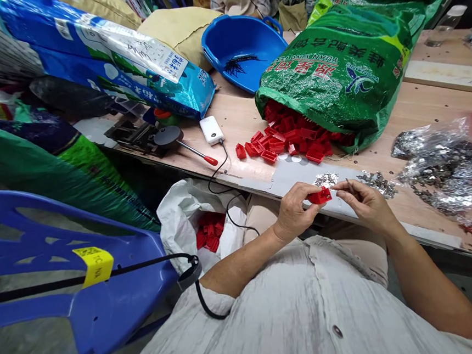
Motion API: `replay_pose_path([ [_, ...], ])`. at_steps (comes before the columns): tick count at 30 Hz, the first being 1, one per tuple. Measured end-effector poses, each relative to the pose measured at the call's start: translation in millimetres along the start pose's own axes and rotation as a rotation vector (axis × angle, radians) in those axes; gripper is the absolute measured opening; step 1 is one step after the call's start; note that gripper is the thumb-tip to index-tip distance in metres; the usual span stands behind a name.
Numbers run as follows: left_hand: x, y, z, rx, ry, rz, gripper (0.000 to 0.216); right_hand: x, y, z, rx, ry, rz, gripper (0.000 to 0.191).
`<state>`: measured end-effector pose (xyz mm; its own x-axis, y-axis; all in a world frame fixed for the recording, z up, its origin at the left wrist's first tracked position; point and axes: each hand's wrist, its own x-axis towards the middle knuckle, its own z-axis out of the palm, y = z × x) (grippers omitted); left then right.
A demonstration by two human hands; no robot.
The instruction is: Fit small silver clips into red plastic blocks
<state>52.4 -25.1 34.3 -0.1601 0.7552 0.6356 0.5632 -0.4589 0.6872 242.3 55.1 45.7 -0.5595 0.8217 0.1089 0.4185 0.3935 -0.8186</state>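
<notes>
Red clip (319,196) between both grips

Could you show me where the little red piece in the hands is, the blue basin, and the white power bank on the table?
red piece (319,196): head view, on its red top, between both hands.
blue basin (224,40): head view, on its bare inner wall.
white power bank (211,129): head view, on its flat top face.

clip (319,195): red | sack (345,62): green, red lettering | basin (245,46): blue | chair (83,278): blue
</notes>
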Motion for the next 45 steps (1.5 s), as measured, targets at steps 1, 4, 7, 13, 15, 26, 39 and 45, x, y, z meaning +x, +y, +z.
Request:
replay_pose_path([
  [1, 0.2, 0.3, -0.2, 0.001, -0.004, 0.009, 0.026, 0.5, 1.3, -0.6, 0.014, -0.001, 0.033, 0.025],
  [4, 0.5, 1.2, -0.6, 0.001, -0.021, 0.022, 0.025, 3.2, 1.1, 0.6, 0.072, -0.036, 0.05, 0.027],
  [7, -0.1, 1.2, -0.7, -0.007, -0.036, 0.052, 0.023, 6.1, -1.0, 4.0, 0.16, -0.078, 0.045, 0.028],
  [13, -4.2, -1.4, 2.0, -0.039, -0.078, 0.165, 0.021, 7.3, 3.1, 8.7, 0.313, -0.195, 0.09, 0.027],
  [15, -5.5, -3.0, 3.1, -0.042, -0.089, 0.183, 0.02, 6.5, 5.0, 10.7, 0.34, -0.215, 0.104, 0.028],
  [26, -19.8, -12.5, 1.4, -0.106, -0.149, 0.044, 0.018, -1.4, -2.1, 23.6, 0.39, -0.162, 0.228, 0.035],
  [39, -34.3, -11.3, -4.0, -0.316, -0.131, -0.04, 0.026, -23.8, 3.1, 28.0, 0.676, -0.324, 0.436, 0.044],
  [45, -46.3, -21.3, -4.3, -0.607, -0.157, -0.246, 0.036, -29.6, 6.8, 33.3, 0.835, -0.434, 0.463, 0.04],
])
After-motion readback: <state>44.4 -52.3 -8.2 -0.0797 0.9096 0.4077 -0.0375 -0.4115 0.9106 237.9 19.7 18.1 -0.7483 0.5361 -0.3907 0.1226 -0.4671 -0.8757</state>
